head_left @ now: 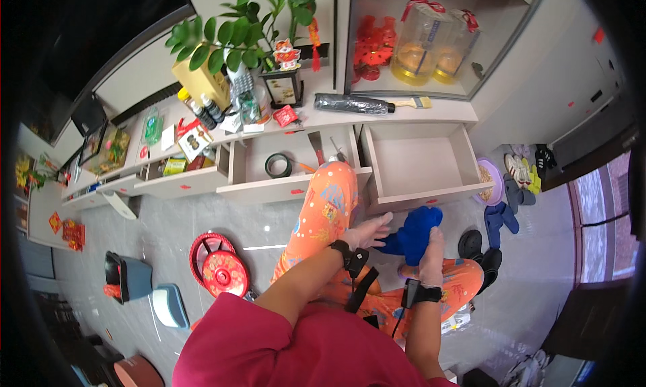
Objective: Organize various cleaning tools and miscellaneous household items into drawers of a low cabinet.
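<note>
A bunched bright blue cloth [414,237] is between my hands, just in front of the pulled-out right-hand drawer [424,159]. My right hand [433,256] grips it along its right side, with the fingers partly hidden. To the left, my left hand [367,233] has its fingers stretched toward the cloth's edge and grips nothing that I can see. Both hands look paler than the forearms, as if in thin gloves. The drawer's bottom shows bare. Its neighbour, another pulled-out drawer [259,159], holds a roll of black tape [278,165] and a scraper [316,147].
A black wrapped umbrella [353,104] and a brush [412,103] lie on the cabinet top near a leafy plant [249,33]. On the floor are a red round box [224,272], a blue-grey bin [131,278], a purple basin [494,182] and several shoes [501,225].
</note>
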A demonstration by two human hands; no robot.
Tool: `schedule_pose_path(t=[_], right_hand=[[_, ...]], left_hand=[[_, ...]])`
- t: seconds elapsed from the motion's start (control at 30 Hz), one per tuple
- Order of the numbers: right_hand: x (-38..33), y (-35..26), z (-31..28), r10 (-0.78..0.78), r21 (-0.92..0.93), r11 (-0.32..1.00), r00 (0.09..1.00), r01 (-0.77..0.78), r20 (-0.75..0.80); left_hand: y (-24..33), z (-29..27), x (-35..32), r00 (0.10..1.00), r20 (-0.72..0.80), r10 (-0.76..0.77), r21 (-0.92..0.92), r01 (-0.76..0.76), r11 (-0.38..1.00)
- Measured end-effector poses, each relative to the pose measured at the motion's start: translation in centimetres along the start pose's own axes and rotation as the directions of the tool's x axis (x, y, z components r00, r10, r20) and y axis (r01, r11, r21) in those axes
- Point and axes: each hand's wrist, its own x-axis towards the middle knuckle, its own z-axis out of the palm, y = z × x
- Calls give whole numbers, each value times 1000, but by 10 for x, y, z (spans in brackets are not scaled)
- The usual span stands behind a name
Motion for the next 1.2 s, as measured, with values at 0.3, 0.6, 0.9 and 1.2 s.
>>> schedule_pose_path(t=[0.3, 0.6, 0.9, 1.2], right_hand=[[-23, -111, 46, -99, 242, 970, 885, -15, 454], [-71, -198, 74, -511, -231, 669, 663, 706, 547], [-27, -147, 51, -298, -193, 904, 886, 382, 356], [-3, -87, 4, -118, -259, 941, 928, 218, 352]], left_hand=[[109, 83, -76, 814, 428, 392, -338, -259, 905], [188, 53, -221, 505, 28, 862, 388, -801, 457], [133, -161, -128, 575, -79, 814, 985, 170, -25], [74, -306, -239, 238, -304, 922, 888, 420, 185]])
